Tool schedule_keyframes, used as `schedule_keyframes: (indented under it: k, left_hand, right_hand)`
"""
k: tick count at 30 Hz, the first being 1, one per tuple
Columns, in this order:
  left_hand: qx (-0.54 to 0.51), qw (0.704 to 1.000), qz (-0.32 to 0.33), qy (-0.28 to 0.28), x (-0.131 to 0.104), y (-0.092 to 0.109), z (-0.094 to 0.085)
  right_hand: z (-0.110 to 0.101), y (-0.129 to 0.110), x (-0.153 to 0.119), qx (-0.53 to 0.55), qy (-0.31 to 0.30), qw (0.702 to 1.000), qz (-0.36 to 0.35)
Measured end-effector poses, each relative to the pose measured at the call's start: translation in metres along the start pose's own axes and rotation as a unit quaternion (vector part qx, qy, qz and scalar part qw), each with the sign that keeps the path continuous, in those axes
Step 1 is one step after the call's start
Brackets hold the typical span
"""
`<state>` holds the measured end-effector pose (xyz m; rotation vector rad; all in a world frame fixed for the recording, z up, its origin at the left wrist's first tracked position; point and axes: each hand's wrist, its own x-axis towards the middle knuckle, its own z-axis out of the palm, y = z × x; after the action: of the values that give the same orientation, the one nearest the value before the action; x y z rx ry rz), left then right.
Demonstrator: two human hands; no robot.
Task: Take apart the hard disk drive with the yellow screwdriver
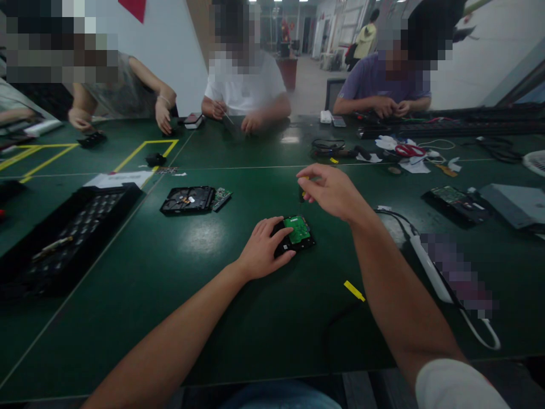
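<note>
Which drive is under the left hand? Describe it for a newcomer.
On the green table, look to the middle, where the left hand rests. Partly beneath it lies a black drive, bright green circuit board facing up. The left-side drive shows a dark face; no hand touches the far-right drive.

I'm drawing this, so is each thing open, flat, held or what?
Left hand, spread on the near drive
Near drive, flat, green side up
Right hand, raised, pinching a small tool
Far drive, flat
Small board, beside far drive
Black tray, open on top
Yellow strip, flat
</note>
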<state>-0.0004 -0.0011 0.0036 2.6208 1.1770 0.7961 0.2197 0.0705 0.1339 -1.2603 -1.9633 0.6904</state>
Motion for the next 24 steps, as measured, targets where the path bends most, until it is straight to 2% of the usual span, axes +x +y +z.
schedule_keyframes:
  k: [5, 16, 21, 24]
  left_hand:
    - [0.01, 1.0, 0.002, -0.003, -0.0002, 0.0011, -0.0013]
    - [0.006, 1.0, 0.003, 0.0, -0.0001, 0.0006, 0.0002]
    - [0.009, 1.0, 0.003, 0.0, -0.0003, 0.0014, -0.0004]
    - [0.01, 1.0, 0.005, 0.0, 0.0, 0.0011, -0.0005]
  right_hand:
    - [-0.0045, -0.0024, -0.0013, -0.043, -0.008, 0.999, -0.027]
    - [0.0021, 0.0045, 0.0, 0.026, 0.02, 0.999, 0.02]
    - [-0.002, 0.0003, -0.0011, -0.017, 0.008, 1.0, -0.007]
    - [-0.0022, 0.0007, -0.0017, -0.005, 0.007, 1.0, -0.01]
